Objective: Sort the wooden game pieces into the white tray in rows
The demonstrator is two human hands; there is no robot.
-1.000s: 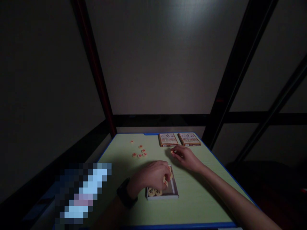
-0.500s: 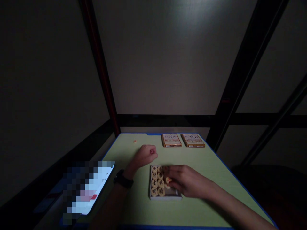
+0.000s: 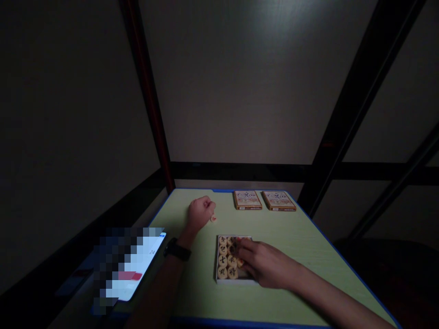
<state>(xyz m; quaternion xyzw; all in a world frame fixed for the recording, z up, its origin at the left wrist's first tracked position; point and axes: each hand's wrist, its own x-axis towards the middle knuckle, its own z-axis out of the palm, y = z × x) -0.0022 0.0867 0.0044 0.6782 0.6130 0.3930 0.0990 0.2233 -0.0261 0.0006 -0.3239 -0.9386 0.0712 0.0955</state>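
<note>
While left hand (image 3: 200,213) is holding fingers curled beside piece (image 3: 213,219), right hand (image 3: 267,263) is overlapping tray (image 3: 236,282); cannot tell either's pinch.

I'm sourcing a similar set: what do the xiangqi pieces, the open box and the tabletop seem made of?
Xiangqi pieces: likely wood, possibly plastic; pale tan discs, with finish hard to judge in this dim light.
Open box: probably cardboard, matte-looking, going by its thin whitish walls.
Tabletop: perhaps laminate, smooth and satin, judging by the even pale green surface without strong reflections.
</note>
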